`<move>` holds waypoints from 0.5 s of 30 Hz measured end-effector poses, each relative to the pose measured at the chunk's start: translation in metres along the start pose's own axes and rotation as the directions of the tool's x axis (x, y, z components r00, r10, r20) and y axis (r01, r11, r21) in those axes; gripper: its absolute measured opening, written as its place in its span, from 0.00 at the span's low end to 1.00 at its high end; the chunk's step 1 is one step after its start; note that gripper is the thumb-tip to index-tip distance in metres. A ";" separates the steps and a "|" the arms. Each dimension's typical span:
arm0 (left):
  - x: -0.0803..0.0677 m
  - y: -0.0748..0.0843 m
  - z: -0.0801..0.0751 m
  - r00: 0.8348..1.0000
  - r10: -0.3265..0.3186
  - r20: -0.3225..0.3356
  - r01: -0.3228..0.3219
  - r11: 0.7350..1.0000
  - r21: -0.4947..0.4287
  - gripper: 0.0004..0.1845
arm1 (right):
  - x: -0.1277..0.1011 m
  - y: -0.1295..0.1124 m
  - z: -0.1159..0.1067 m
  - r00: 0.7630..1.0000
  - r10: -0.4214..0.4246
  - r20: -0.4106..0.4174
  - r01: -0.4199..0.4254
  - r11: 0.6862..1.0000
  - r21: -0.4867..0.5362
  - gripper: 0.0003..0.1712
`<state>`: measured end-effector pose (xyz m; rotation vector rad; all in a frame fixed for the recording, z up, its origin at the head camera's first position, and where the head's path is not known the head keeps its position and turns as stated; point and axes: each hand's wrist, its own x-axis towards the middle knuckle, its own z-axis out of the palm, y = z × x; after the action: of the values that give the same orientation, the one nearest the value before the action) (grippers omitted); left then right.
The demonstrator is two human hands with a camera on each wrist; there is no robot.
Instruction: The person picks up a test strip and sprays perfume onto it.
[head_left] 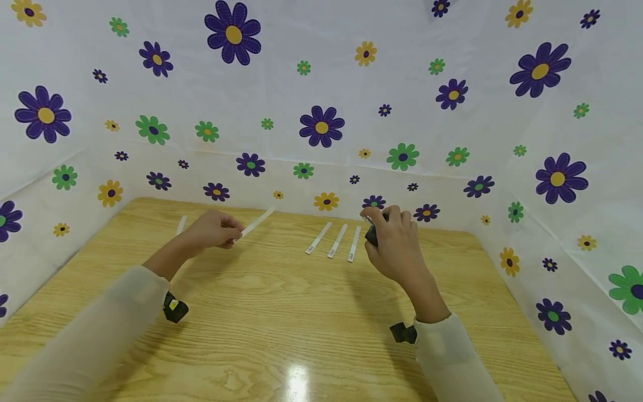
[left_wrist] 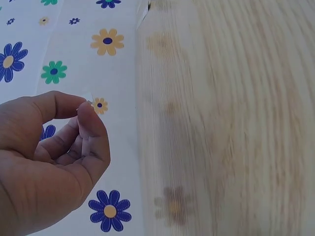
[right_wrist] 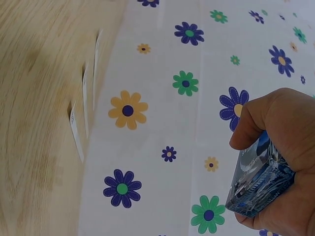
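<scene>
In the head view my left hand (head_left: 213, 230) pinches a white paper strip (head_left: 258, 221) between thumb and fingers, its free end slanting up to the right over the table. Only a small white tip shows at the fingertips of the left hand (left_wrist: 64, 142) in the left wrist view. My right hand (head_left: 397, 245) grips a dark blue, glassy perfume bottle (right_wrist: 261, 179), with the index finger bent over its top. Three more paper strips (head_left: 340, 241) lie side by side on the table, left of the right hand, printed ends toward me.
Another white strip (head_left: 182, 224) lies at the back left, partly behind the left forearm. A wood-grain table (head_left: 281, 301) runs back to a white flower-print cloth (head_left: 281, 100) that encloses the back and both sides. Black devices hang at both wrists.
</scene>
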<state>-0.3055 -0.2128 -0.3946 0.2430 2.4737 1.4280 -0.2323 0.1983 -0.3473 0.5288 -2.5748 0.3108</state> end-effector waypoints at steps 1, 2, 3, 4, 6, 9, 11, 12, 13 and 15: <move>0.000 0.001 0.002 1.000 0.003 0.002 -0.003 1.000 -0.001 0.15 | 0.000 0.000 0.000 1.000 -0.001 0.001 0.001 1.000 -0.001 0.32; 0.000 0.003 0.005 1.000 0.004 0.004 -0.004 1.000 -0.003 0.15 | 0.000 0.000 0.001 1.000 -0.002 0.002 0.002 1.000 -0.003 0.32; 0.000 0.004 0.007 1.000 0.007 0.008 -0.007 1.000 -0.004 0.15 | 0.000 -0.001 0.001 1.000 -0.002 0.003 0.002 1.000 -0.004 0.32; 0.000 0.006 0.009 1.000 0.009 0.011 -0.009 1.000 -0.007 0.15 | 0.000 -0.001 0.001 1.000 -0.002 0.004 0.002 1.000 -0.004 0.32; 0.001 0.008 0.014 1.000 0.015 0.019 -0.015 1.000 -0.015 0.14 | 0.000 -0.001 0.001 1.000 -0.003 0.004 0.003 1.000 -0.002 0.32; 0.002 0.011 0.020 0.999 0.024 0.032 -0.023 0.999 -0.028 0.14 | 0.000 -0.001 0.002 1.000 -0.004 0.003 0.004 1.000 0.002 0.31; 0.002 0.014 0.025 0.999 0.034 0.039 -0.032 0.999 -0.036 0.14 | 0.000 -0.001 0.003 1.000 -0.005 0.003 0.005 1.000 0.002 0.31; 0.003 0.015 0.027 0.998 0.037 0.042 -0.036 0.999 -0.038 0.14 | 0.000 -0.001 0.003 1.000 -0.005 0.003 0.005 1.000 0.003 0.32; 0.003 0.016 0.029 0.998 0.042 0.045 -0.040 0.998 -0.041 0.14 | 0.000 -0.001 0.003 1.000 -0.006 0.003 0.006 1.000 0.003 0.32; 0.003 0.019 0.033 0.998 0.050 0.047 -0.047 0.998 -0.048 0.13 | 0.000 -0.001 0.003 1.000 -0.007 0.003 0.007 1.000 0.004 0.32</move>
<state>-0.2983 -0.1754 -0.3939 0.3262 2.4085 1.4794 -0.2329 0.1965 -0.3496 0.5395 -2.5756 0.3126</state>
